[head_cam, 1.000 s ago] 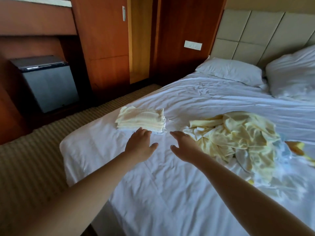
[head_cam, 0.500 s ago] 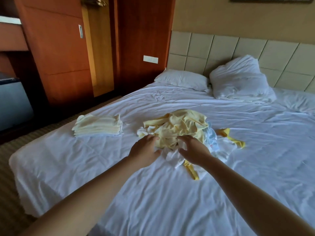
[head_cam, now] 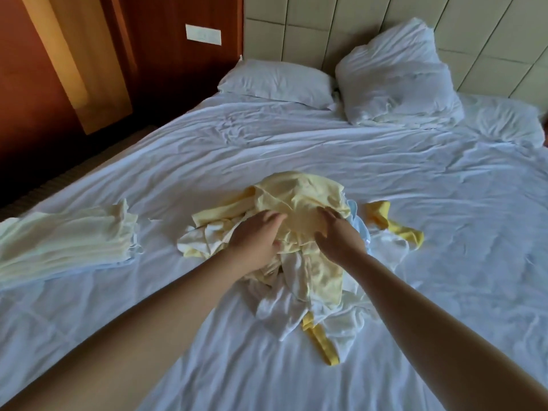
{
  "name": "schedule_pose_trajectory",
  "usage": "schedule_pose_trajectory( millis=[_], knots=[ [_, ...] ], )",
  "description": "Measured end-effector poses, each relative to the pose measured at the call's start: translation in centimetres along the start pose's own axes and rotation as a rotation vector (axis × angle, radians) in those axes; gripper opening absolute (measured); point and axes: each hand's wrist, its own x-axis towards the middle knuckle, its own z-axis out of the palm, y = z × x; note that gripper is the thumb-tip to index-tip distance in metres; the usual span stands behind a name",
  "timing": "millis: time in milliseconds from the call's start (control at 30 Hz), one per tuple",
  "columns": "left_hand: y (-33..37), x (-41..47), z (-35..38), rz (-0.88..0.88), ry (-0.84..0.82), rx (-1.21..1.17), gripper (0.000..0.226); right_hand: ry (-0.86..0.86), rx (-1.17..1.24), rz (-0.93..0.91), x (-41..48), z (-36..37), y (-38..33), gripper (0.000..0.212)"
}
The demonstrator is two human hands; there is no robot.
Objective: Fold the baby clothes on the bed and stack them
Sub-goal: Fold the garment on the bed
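Listing from my hands outward. My left hand point(head_cam: 255, 241): fingers curled into the pale yellow garment point(head_cam: 299, 191), gripping it. My right hand point(head_cam: 338, 235): just beside the left, resting on the same garment with bent fingers; I cannot tell whether it pinches the cloth. Garment: topmost on the heap of unfolded baby clothes point(head_cam: 308, 280), which is white, pale yellow and light blue and lies mid-bed. Bright yellow piece point(head_cam: 394, 229): pokes out at the heap's right. Folded stack point(head_cam: 65, 241): pale yellow, left of the heap and apart from it, near the bed's left edge. Bed point(head_cam: 296, 143): rumpled white sheet. Two white pillows point(head_cam: 275, 81), far end, against a padded headboard point(head_cam: 296, 25). Wood-panelled wall point(head_cam: 166, 60), far left.
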Motion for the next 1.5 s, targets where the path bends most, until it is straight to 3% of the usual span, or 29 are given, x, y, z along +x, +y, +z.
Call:
schedule_pose_trajectory(
  millis=[133,267,367,467,533,700,833,900,1100,1300,1400,1500],
  knots=[
    [-1.4,4.1,1.0,0.035,-0.021,0.164,0.069,0.009,-0.007,0.065,1.7,1.1,0.8,0.035],
    [-1.9,6.8,1.5,-0.025,-0.063,0.330,0.047,0.011,-0.026,0.068,1.9,1.4,0.8,0.031],
    [-1.6,6.6,1.3,0.057,-0.022,0.301,0.032,-0.010,0.014,0.073,1.2,0.7,0.8,0.046],
    [-0.6,3.1,0.2,0.173,0.114,0.029,0.004,-0.071,0.035,-0.008,-1.6,0.2,0.4,0.075],
    [0.6,-0.3,-1.3,0.194,0.173,-0.113,0.009,-0.076,0.046,-0.086,-4.1,0.0,0.0,0.073],
    [4.6,-10.2,-3.6,0.224,0.181,-0.287,0.008,0.093,0.152,-0.231,-12.5,-1.4,-1.5,0.024],
    [8.3,-18.2,-3.3,0.183,0.240,-0.333,0.008,0.007,0.240,-0.161,-20.8,-2.9,-2.4,0.019],
    [9.8,-22.1,-2.3,0.129,0.212,-0.324,0.007,-0.059,0.171,-0.155,-25.1,-2.8,-1.5,0.019],
    [14.1,-32.0,3.7,0.112,-0.048,-0.246,0.006,-0.242,0.053,-0.146,-36.8,0.5,2.4,0.022],
    [15.2,-35.9,6.7,0.003,-0.275,-0.304,0.008,-0.471,-0.057,-0.279,-40.9,1.5,4.2,0.026],
    [14.8,-35.9,6.3,-0.029,-0.225,-0.269,0.017,-0.505,-0.049,-0.298,-40.3,0.9,3.8,0.028],
    [13.4,-35.5,5.8,-0.082,-0.024,-0.150,0.025,-0.397,0.082,-0.316,-38.9,0.2,2.3,0.025]
  ],
)
